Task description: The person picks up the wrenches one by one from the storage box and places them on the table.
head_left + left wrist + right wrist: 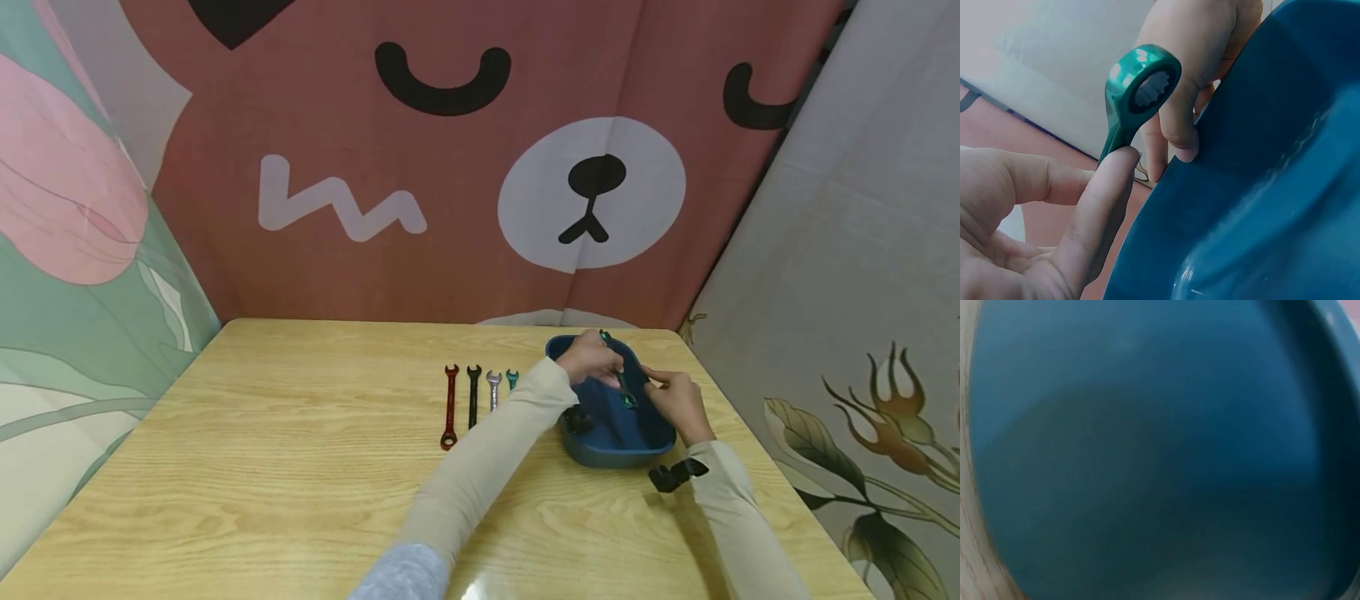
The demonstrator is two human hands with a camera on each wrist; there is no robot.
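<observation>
Over the blue plastic basin point(615, 457), my left hand point(591, 360) pinches a shiny green ratchet wrench point(1116, 103) between thumb and fingers. The wrench's ring end points down toward the inside of the basin in the head view; its middle is hidden by the fingers. At the basin's right side, my right hand point(679, 403) grips the rim, thumb on the inner side and fingers outside, as the left wrist view shows. The basin's outer wall point(1116, 456) fills most of the right wrist view.
Left of the basin, a red wrench point(451, 404), a black wrench point(473, 392), a silver wrench point(493, 387) and a green wrench point(512, 378) lie in a row on the wooden table point(262, 467). My left sleeve partly covers them. Printed curtains point(337, 275) hang behind.
</observation>
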